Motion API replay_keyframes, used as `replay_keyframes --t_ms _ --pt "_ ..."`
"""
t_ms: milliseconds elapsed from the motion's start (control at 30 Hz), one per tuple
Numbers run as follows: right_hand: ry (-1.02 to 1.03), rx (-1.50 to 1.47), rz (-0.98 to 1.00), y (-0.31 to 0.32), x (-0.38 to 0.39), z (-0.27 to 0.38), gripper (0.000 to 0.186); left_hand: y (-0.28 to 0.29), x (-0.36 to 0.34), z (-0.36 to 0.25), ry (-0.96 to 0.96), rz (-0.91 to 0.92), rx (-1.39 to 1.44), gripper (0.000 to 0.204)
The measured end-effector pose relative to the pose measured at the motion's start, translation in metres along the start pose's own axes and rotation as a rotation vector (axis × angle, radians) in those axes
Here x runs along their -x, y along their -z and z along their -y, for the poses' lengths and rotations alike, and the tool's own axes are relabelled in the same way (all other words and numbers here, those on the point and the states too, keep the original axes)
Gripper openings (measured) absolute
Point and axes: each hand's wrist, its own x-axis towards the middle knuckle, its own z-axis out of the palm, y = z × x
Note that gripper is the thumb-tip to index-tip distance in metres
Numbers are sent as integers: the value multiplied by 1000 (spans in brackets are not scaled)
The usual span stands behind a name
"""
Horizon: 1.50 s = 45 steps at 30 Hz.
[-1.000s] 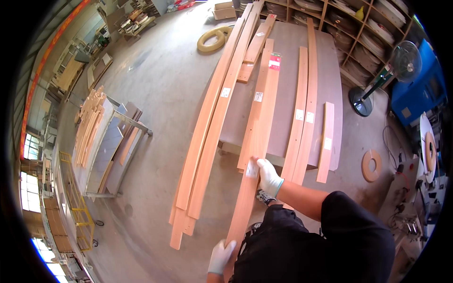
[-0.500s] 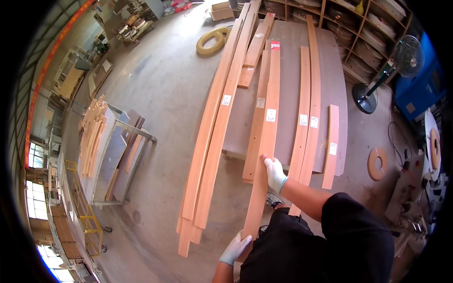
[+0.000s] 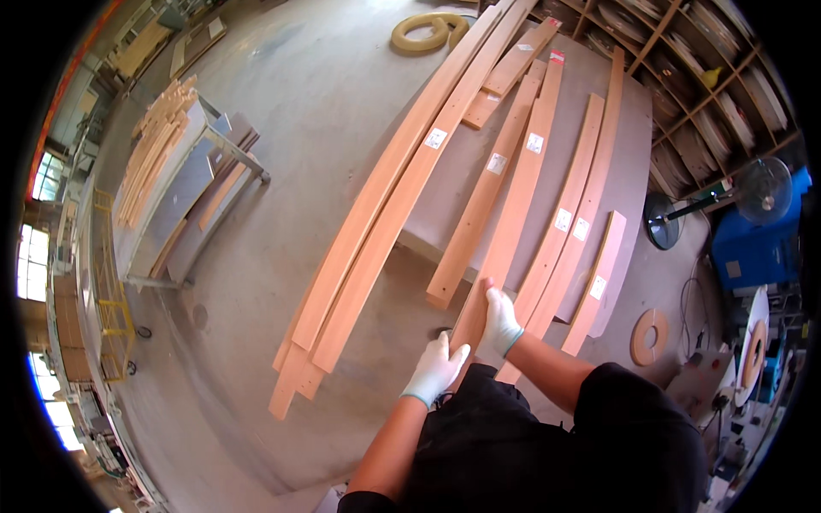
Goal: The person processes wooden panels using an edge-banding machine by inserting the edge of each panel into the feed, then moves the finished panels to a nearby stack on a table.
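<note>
I see, over my remote link, the right hand [image 3: 502, 319] at four o'clock from centre, grasping the right edge of a long wooden board [image 3: 513, 214], its thumb lying on top. The left hand [image 3: 436, 368], just before six o'clock, grips the left edge nearer the wearer's body. Both forearms bring the gloved hands close together; I cannot see the fingers underneath. The board points toward one o'clock, reaching over a grey tabletop [image 3: 462, 192].
</note>
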Motion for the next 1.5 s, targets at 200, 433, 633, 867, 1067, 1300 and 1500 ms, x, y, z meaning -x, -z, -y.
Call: replay_keyframes --t_ms 200,433,633,867,1067,1300,1500 --pt "-130 -74 114 7 -115 82 56 -14 67 90 -118 -513 -24 54" --pt "-8 1119 21 27 -168 153 52 -88 181 244 462 -672 555 49" --pt "196 637 173 25 -154 20 23 -218 272 280 803 -604 507 51" --pt "434 752 483 68 -97 -63 36 -290 278 238 477 -760 676 41" --pt "67 974 863 65 12 -182 33 -335 359 230 403 -1106 751 45" --pt "28 1268 1367 63 187 -314 29 -389 462 199 478 -1785 878 31" --pt "-28 1257 1798 92 365 -396 28 -464 563 212 580 -2401 887 19"
